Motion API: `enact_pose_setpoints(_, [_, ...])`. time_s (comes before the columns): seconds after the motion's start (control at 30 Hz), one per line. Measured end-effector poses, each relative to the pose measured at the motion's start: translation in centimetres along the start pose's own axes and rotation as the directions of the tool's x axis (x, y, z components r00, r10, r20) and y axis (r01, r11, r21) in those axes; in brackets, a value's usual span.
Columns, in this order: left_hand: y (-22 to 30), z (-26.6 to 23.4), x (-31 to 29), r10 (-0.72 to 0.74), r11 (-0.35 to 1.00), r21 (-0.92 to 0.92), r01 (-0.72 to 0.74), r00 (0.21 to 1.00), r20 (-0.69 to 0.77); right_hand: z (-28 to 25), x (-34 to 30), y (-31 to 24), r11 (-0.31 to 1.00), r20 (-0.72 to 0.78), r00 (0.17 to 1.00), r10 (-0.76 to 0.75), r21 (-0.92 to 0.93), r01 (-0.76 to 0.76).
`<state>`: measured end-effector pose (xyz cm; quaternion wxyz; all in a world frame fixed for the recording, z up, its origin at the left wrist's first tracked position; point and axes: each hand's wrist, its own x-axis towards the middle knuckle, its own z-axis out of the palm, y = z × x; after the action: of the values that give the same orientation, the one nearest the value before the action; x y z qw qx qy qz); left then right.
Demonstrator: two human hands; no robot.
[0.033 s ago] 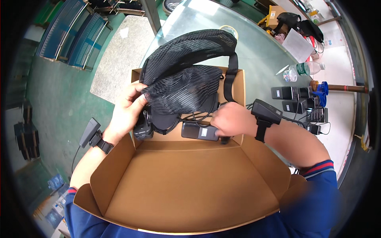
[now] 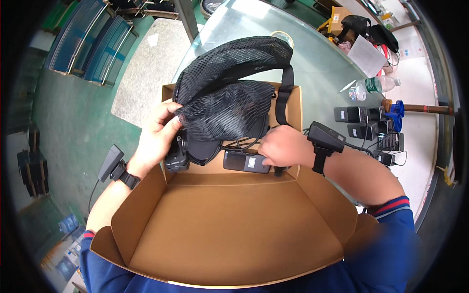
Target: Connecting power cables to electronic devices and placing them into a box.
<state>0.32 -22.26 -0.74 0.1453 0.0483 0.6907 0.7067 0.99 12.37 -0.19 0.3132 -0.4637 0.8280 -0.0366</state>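
An open brown cardboard box (image 2: 234, 219) lies in front of me, its lid folded toward my body. Black mesh gear (image 2: 229, 110) with a strap (image 2: 284, 97) bulges out of the far part. Pinched between the thumb and fingers of my left hand (image 2: 159, 129) is the left edge of this mesh. Below that hand sits a small black device (image 2: 176, 158) with a stub on top. My right hand (image 2: 282, 146) is curled closed at the right end of a black power bank (image 2: 242, 161); what its fingers hold is hidden. Black cables (image 2: 239, 145) run beneath the mesh.
On the glass table (image 2: 317, 93), to the right, stand several black boxy devices (image 2: 350, 115) with cables. Behind them lie a plastic bottle (image 2: 381, 84) and a white sheet (image 2: 366, 56). A black module is strapped to each of my wrists. Blue crates (image 2: 93, 49) are at the far left.
My right hand has shifted very slightly to the left, its wrist module with it. My left hand, the mesh gear and the box look the same.
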Motion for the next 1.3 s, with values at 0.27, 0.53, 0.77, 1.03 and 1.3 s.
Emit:
enact_pose_setpoints(0.27, [-0.4,-0.4,0.0,-0.045,0.999,-0.015,0.045,0.999,0.016,2.2,0.1,0.7,0.946,-0.229,0.973,-0.031,0.306,0.103])
enact_pose_setpoints(0.53, [-0.6,-0.4,0.0,-0.053,0.996,-0.068,0.055,0.998,0.022,0.8,-0.3,-0.4,0.992,-0.165,0.984,-0.073,0.092,0.090])
enact_pose_setpoints(0.77, [-0.4,-0.4,0.0,-0.051,0.999,-0.015,0.051,0.999,0.005,1.1,0.2,0.4,0.987,-0.169,0.982,-0.085,0.119,0.106])
enact_pose_setpoints(1.03, [-0.4,-0.6,0.0,-0.090,0.994,-0.052,0.092,0.995,0.031,1.9,-0.1,0.0,0.993,-0.270,0.956,-0.116,-0.028,0.113])
enact_pose_setpoints(1.3, [-0.6,-0.7,-0.1,-0.115,0.990,-0.080,0.117,0.993,0.036,1.2,-0.2,0.9,0.984,-0.214,0.963,-0.167,0.023,0.176])
